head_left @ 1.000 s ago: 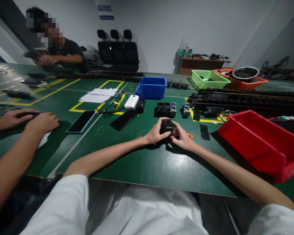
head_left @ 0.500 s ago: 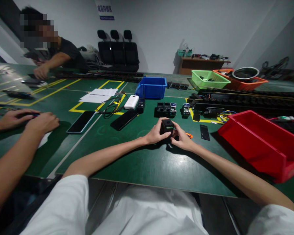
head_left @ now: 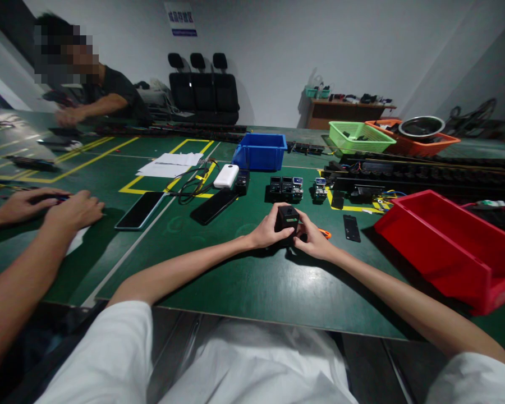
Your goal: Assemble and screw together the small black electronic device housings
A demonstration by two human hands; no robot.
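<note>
Between my two hands is a small black box-shaped device (head_left: pixel 288 215), held just above the green table (head_left: pixel 235 280). My left hand (head_left: pixel 267 229) wraps its left side, thumb across the front. On the right side, my right hand (head_left: pixel 313 235) grips it with bent fingers; the fingertips are partly hidden. Part of an orange-handled tool (head_left: pixel 326 233) shows behind my right hand, its kind unclear. Beyond my hands stand several small electronic modules (head_left: pixel 287 188), with a single module (head_left: pixel 320 189) to their right. A flat black plate (head_left: pixel 352 228) lies right of my right hand.
A red bin (head_left: pixel 437 252) stands at right, a blue bin (head_left: pixel 261 152) farther back. Phones (head_left: pixel 141 210), a white power bank (head_left: pixel 226 175), cables and papers (head_left: pixel 168 164) lie left. A neighbour's hands (head_left: pixel 73 210) work at far left; another person (head_left: pixel 118 95) sits across.
My hands and the black device stay practically in place. The person across has drawn their forearm slightly back and left.
</note>
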